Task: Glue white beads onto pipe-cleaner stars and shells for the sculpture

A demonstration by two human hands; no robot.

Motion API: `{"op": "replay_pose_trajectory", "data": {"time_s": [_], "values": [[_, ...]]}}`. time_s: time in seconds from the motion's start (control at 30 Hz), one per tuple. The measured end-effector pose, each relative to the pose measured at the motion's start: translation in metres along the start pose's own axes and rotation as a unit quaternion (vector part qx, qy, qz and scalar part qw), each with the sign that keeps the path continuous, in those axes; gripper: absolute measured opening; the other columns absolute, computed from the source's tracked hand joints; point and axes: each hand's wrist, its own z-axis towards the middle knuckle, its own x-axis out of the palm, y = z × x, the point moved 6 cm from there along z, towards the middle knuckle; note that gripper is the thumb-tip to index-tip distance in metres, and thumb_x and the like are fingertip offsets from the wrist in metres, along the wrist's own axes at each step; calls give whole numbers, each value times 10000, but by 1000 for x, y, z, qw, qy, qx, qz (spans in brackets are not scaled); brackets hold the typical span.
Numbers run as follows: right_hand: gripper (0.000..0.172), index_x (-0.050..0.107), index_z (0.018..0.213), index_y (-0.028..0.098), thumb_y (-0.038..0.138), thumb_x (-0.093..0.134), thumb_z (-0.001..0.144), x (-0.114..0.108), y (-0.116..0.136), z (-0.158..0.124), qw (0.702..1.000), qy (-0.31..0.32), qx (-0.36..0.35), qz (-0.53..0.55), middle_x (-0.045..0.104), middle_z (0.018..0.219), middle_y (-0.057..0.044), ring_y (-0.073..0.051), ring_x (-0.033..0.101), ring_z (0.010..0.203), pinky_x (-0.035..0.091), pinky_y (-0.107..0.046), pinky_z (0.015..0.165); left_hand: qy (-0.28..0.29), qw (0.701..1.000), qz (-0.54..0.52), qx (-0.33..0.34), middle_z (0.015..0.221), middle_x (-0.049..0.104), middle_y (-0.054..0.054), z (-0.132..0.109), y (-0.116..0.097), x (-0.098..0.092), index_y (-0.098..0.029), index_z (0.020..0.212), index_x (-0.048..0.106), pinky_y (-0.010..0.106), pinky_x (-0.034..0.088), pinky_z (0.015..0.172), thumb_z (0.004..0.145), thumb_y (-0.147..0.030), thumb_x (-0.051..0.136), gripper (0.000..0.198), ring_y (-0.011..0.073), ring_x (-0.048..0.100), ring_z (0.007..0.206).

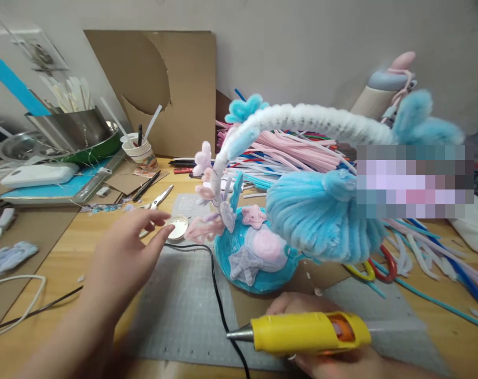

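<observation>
Gripping the light, rigid glue gun [306, 332] by its yellow body, clear of the likely hot tip, with right hand [341, 363] before the basket [258, 263]; holding left hand [120, 252] open left of it.

A basket [258, 258] stands mid-desk [71, 247], at the far edge of a mat [183, 310]. In front of it, the right hand [341, 362] holds a glue gun [310, 332], nozzle pointing left. The left hand [120, 252] hovers left of the basket, just beside a small lid [178, 227]. Scissors [160, 197] lie behind the lid, and a cup [140, 150] stands farther back. Pipe cleaners [286, 147] are heaped behind the basket.
</observation>
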Motion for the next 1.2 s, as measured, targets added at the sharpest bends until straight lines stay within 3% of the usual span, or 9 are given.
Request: {"op": "replay_pose_trajectory", "data": {"time_s": [0.1,0.2,0.37,0.63,1.2], "values": [[269,623,848,298,109,557,668,2,0,1,1000,5,9,-20,654,749,21,-181,637,636,508,-270,583,16,998,52,11,823,660,42,35,15,9,-199,796,668,347,432,734,855,-343,521,214,239,590,825],[281,606,837,307,88,559,668,2,0,1,999,7,16,-35,652,745,28,-177,627,616,492,-269,561,30,995,89,34,826,661,61,48,25,20,-212,772,715,360,411,756,815,-328,552,204,254,586,837],[314,587,849,320,97,560,630,1,2,1,999,8,9,-38,644,744,39,-181,627,600,487,-274,537,46,989,127,59,831,666,80,50,25,33,-221,778,751,378,392,763,809,-314,537,236,277,579,865],[268,599,840,283,113,551,639,3,2,1,999,13,9,-42,634,731,20,-178,614,590,485,-267,519,53,986,147,58,829,671,91,53,24,35,-212,771,746,377,381,746,825,-310,503,268,278,575,844],[252,609,809,279,102,549,640,2,3,1,999,5,9,-49,639,716,17,-182,625,593,494,-276,523,82,993,66,49,849,691,62,53,22,41,-218,769,727,327,400,718,804,-312,518,232,235,590,820]]}}
